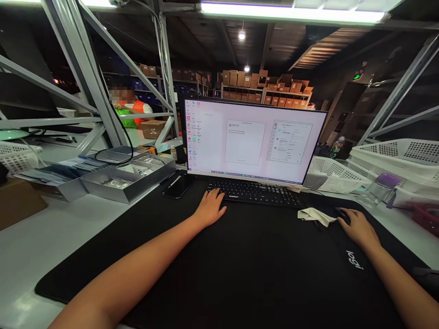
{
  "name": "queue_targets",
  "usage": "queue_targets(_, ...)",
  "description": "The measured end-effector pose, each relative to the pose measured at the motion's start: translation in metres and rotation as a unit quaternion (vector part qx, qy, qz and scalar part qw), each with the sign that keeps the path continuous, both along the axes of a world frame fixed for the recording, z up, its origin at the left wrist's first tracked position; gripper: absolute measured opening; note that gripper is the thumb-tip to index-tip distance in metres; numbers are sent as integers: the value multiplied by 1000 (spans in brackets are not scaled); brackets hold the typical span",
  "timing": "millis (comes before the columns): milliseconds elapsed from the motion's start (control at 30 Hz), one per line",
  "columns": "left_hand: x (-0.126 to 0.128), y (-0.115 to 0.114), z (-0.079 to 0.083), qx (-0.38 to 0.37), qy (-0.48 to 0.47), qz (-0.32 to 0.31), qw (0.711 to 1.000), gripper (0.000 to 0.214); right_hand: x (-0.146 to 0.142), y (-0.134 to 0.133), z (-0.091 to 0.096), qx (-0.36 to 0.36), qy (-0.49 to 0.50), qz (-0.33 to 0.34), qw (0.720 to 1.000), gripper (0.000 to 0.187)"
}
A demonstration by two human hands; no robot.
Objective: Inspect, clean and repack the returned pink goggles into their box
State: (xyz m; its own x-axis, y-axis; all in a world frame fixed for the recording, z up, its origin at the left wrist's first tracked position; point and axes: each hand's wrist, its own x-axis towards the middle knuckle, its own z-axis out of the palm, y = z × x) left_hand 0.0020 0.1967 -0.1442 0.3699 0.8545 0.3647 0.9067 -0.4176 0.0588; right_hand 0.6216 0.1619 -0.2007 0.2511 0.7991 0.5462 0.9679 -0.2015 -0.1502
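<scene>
My left hand [209, 209] rests at the left end of a black keyboard [254, 192], its fingers spread over the keys and holding nothing. Over on the right, my right hand [358, 228] is wrapped over a dark computer mouse [342, 214] on the large black desk mat [254, 265]. A crumpled pale cloth [315, 215] lies just left of the mouse. Behind the keyboard stands a lit monitor [254, 141] with two windows on its screen. A dark phone [177, 187] with a thin light stick on it lies left of the keyboard.
Grey boxes [126, 183] with small packets and sleeves stand at the left. White baskets [338, 176], a clear purple-lidded container [377, 189] and a red bowl [425, 217] are at the right. Metal frame posts [82, 68] rise at the left. A person in orange [139, 109] is beyond.
</scene>
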Motion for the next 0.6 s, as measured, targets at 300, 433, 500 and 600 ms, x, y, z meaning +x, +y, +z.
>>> queue_targets(300,0,1,-2,6,-4,-2,1000,52,-5,-2,5,-10,-4,-3,1000,56)
queue_targets(433,0,2,-1,7,0,-1,1000,53,-6,-5,7,-21,-8,-8,1000,55)
queue_targets(500,0,1,0,7,3,0,1000,54,-8,-6,7,-24,-9,-12,1000,57)
queue_targets(600,0,1,0,7,5,1,1000,54,-10,-8,7,-23,-10,-19,1000,58)
